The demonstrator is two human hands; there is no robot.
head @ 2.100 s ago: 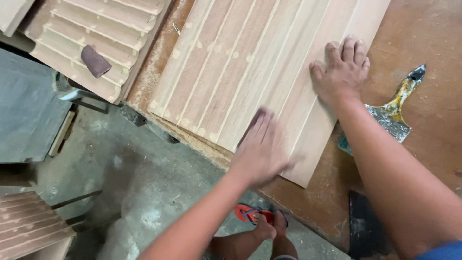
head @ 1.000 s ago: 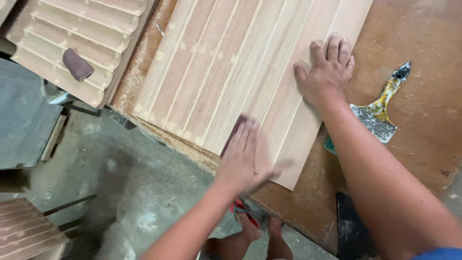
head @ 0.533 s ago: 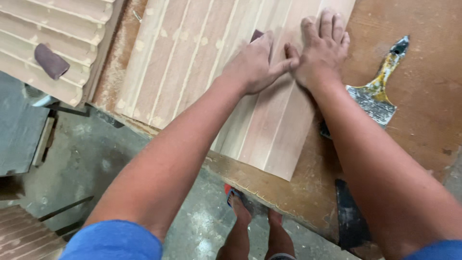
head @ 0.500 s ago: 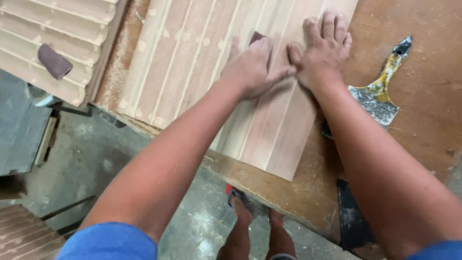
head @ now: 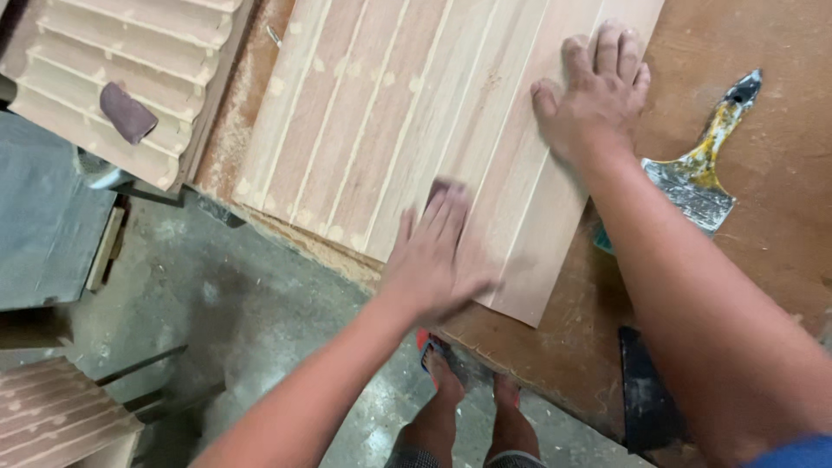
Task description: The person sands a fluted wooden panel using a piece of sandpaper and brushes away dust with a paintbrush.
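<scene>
Left hand (head: pixel 438 260) has slid back down the grooved panel (head: pixel 416 113) to its near edge, fingers flat on what looks like a sandpaper pad (head: pixel 438 189); right hand (head: pixel 598 91) stays spread flat, pinning the board.

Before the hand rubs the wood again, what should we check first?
1. Left hand flat on the sandpaper: ok, fingers cover most of it.
2. Right hand pressing the grooved wooden panel down: ok, palm flat.
3. Panel lying on the workbench: ok, its near corner reaches close to the bench edge.
4. Scraper out of the hands' way: ok, it lies beside the panel.
5. Feet safe: not ok, open sandals, toes bare.
6. Sandpaper worn out or not: cannot tell.
</scene>
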